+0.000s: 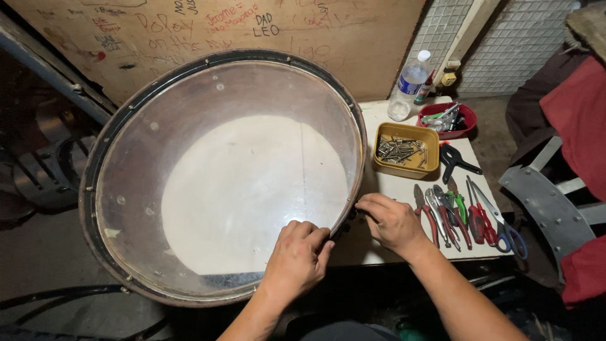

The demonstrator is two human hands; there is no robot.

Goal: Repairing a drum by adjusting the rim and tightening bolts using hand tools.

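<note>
A large round drum [221, 177] fills the left and the middle of the view. It leans with its lower edge near the person and its upper edge against a brown board [353, 44] with handwriting. Its clear skin faces up, and a pale surface shows through it. A dark hoop [101, 151] runs around the rim.

The left hand [298, 257] rests on the lower right part of the rim. Its fingers are curled over the edge and they grip the hoop there. Just beside it, the right hand [392, 221] touches the same rim from the outer side. Its fingers are bent and pinched together at a small dark part on the hoop, but I cannot tell what exactly they hold.

To the right of the drum stands a white table [385, 246]. On its far end is a plastic water bottle [409, 85]. Next to it is a red tray [467, 123] with small metal things. In front of the bottle is a yellow tray [407, 150] with many screws or bolts. Right of the yellow tray lies a black clamp [456, 161]. Nearer to the person, a row of pliers, screwdrivers and scissors [464, 218] lies side by side, just right of the right hand. At the far right edge there is red cloth [581, 120] and a grey metal piece [543, 196].
</note>
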